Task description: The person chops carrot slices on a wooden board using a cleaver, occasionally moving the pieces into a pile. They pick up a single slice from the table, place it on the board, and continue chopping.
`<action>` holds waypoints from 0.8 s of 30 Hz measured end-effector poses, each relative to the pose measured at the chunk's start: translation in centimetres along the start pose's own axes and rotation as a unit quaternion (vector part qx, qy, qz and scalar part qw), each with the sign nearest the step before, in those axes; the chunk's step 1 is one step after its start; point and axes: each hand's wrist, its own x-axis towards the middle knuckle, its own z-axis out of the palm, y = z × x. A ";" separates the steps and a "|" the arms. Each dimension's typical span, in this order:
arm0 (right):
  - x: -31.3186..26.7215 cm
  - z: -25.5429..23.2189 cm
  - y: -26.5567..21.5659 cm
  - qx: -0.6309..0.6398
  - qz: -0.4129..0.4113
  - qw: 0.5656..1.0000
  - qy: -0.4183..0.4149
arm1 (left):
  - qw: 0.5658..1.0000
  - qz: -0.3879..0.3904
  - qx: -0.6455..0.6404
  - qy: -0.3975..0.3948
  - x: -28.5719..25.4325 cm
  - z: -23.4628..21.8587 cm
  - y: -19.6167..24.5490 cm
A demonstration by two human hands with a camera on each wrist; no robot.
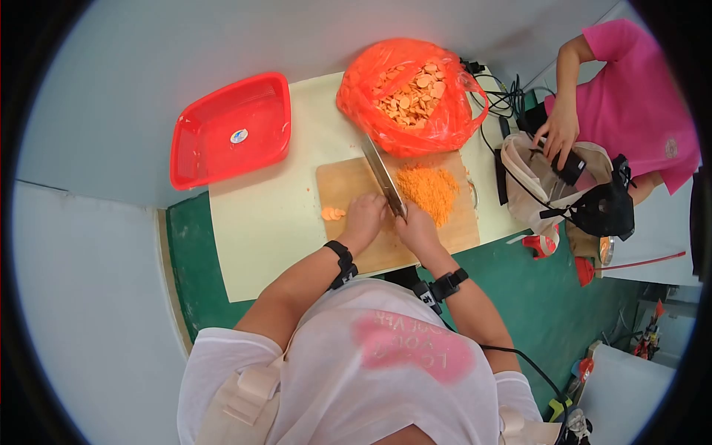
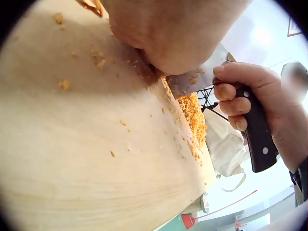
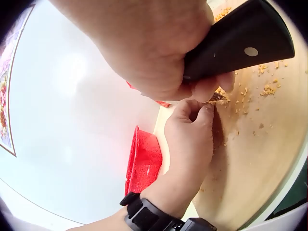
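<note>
My right hand (image 1: 418,231) grips the black handle (image 2: 257,130) of a wide knife (image 1: 382,174), its blade angled across the wooden board (image 1: 348,178). Close against the blade's left side is my left hand (image 1: 365,220), fingers bent down to the board; what lies under its fingertips is hidden. The right wrist view shows this hand (image 3: 190,137) just below the knife hand (image 3: 163,53). Finely chopped orange pieces (image 1: 428,193) form a pile right of the blade. A few orange slices (image 1: 333,213) lie left of my left hand.
Behind the board stands a red plastic bag (image 1: 363,100) full of orange slices (image 1: 415,96). An empty red basket (image 1: 239,159) is at the back left. At the right are black cables (image 1: 508,100), a beige bag (image 1: 519,167) and a person in pink (image 1: 630,96) holding a dark device.
</note>
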 end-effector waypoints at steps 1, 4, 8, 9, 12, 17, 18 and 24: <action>-0.4 -0.2 -0.1 0.004 0.007 1.000 -0.010 | 1.000 0.003 -0.004 0.010 -0.1 0.2 -0.1; -1.0 -1.1 -0.7 -0.005 0.017 1.000 -0.017 | 1.000 0.002 -0.008 0.009 0.0 0.2 0.1; -0.1 0.3 -1.0 -0.032 0.032 0.999 -0.021 | 1.000 0.000 0.003 0.009 -0.1 -0.3 0.3; 0.1 0.4 -1.3 -0.031 0.034 0.999 -0.019 | 1.000 0.002 0.003 0.008 -0.2 -0.3 0.4; 0.8 0.0 -1.9 -0.039 0.040 0.998 -0.023 | 1.000 -0.001 0.001 -0.015 0.1 -0.7 0.2; 0.7 0.4 -0.4 -0.027 0.009 1.000 -0.012 | 0.999 0.013 -0.029 -0.005 0.1 -0.8 0.1; 0.7 0.3 -0.3 -0.028 0.006 1.000 -0.012 | 1.000 0.012 -0.028 -0.002 0.3 -0.6 0.0; -0.5 -0.4 -0.8 0.006 0.051 0.997 -0.049 | 1.000 0.016 -0.022 0.009 0.0 0.5 -0.5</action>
